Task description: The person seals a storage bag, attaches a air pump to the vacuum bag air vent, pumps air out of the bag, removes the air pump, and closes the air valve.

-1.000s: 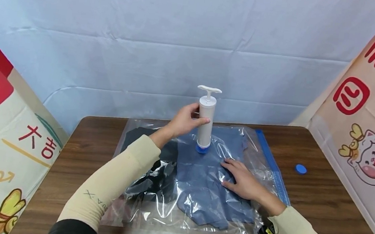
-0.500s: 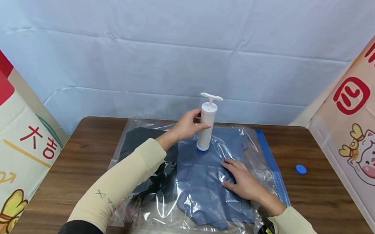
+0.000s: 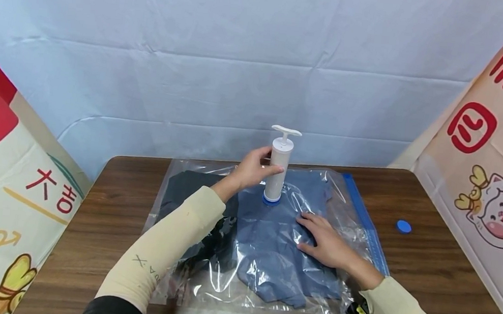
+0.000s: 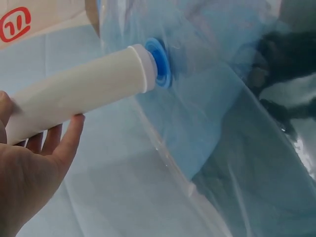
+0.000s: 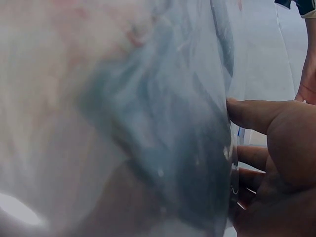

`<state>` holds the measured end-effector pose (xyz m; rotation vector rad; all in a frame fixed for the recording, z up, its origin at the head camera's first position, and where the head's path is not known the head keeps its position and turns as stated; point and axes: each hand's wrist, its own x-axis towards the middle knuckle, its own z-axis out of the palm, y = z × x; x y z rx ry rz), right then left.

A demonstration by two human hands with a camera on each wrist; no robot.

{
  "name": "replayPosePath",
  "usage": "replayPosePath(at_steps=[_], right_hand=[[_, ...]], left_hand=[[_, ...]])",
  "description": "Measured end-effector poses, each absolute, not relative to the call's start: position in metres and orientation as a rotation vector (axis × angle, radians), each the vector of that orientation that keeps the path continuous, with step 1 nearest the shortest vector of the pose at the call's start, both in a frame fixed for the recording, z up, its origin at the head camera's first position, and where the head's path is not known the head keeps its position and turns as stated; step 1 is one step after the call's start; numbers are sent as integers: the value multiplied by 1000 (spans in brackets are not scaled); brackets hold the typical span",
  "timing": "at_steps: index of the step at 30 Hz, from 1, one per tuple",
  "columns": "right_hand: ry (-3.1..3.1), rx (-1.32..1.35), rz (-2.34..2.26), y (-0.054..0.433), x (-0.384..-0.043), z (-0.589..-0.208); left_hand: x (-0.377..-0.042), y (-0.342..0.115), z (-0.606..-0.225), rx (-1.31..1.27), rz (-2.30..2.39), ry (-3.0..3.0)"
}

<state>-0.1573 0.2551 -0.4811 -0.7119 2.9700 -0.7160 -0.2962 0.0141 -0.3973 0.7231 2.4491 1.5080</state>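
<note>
My left hand [image 3: 252,168] grips the barrel of a white hand pump [image 3: 280,165], thumb on the near side and fingers behind. The pump stands nearly upright, its T-handle on a short length of rod. In the left wrist view its base meets a blue round valve [image 4: 160,63] on a clear vacuum storage bag [image 4: 197,190]. Inside the bag lie a folded blue garment [image 3: 269,251] and a black garment [image 3: 197,192]. My right hand [image 3: 327,244] rests on the bag over the blue garment, fingers spread; the right wrist view shows its fingertips at the plastic.
A blue round cap [image 3: 403,226] lies on the brown wooden table [image 3: 424,267], right of the bag. A blue zip strip [image 3: 364,220] runs along the bag's right edge. A pale cloth [image 3: 223,72] hangs behind, with printed banners [image 3: 481,201] at both sides.
My left hand and the pump's top have shifted slightly right and lower, and the pump's base sits flush over the valve. My right hand has stayed in place.
</note>
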Motion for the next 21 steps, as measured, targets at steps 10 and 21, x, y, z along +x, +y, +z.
replayPosePath(at_steps=[10,21], right_hand=[[2966,-709,-713,254,-159,-480],[2901,-720,-760,255,-170,-463]], left_hand=[[-294,12,-407,724,1501,2495],[-295,10,-410,702,1552,2469]])
